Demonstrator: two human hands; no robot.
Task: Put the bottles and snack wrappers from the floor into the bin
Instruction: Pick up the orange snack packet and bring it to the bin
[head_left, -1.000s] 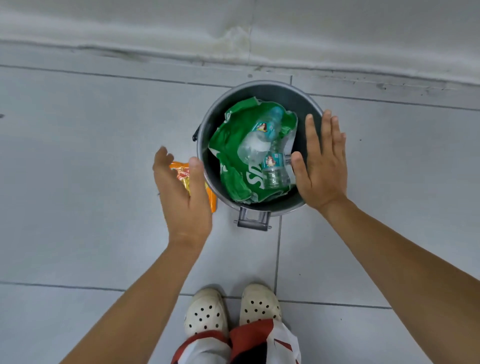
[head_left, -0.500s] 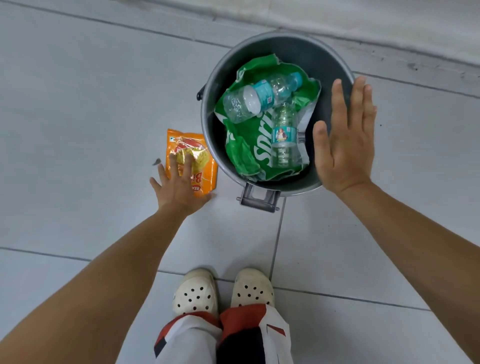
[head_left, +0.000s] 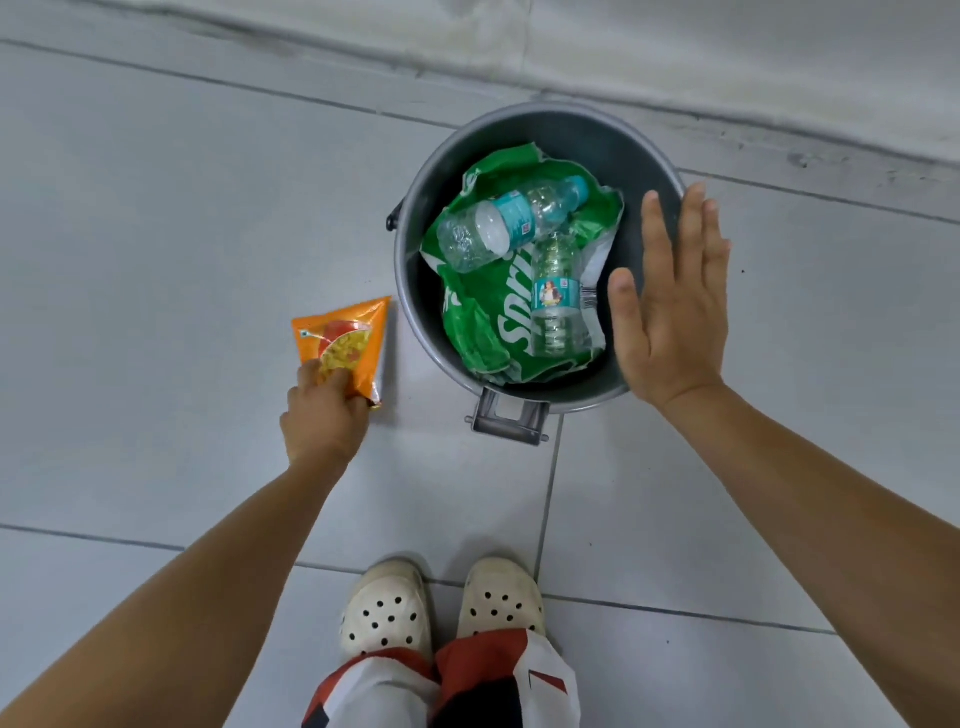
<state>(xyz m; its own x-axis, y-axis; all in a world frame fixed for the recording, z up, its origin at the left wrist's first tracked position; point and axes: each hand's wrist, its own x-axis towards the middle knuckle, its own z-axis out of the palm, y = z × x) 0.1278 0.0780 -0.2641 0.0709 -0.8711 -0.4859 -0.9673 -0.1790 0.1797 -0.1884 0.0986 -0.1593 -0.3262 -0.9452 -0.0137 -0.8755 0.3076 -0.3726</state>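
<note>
While the left hand (head_left: 324, 415) pinches the orange snack packet's (head_left: 345, 343) near corner on the floor, the grey bin (head_left: 415, 312) stands just right of it. Packet's long axis points away from the person. Right hand (head_left: 670, 306) is spread flat, empty, over the bin's right rim.

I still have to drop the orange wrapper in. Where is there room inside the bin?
Bare room: the far-left inside of the bin, beside the green wrapper. Crowded: the middle, with two bottles; the right hand covers the right rim.

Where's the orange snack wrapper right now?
The orange snack wrapper lies on the grey floor tiles just left of the grey metal bin, its near corner pinched by the left hand.
</note>
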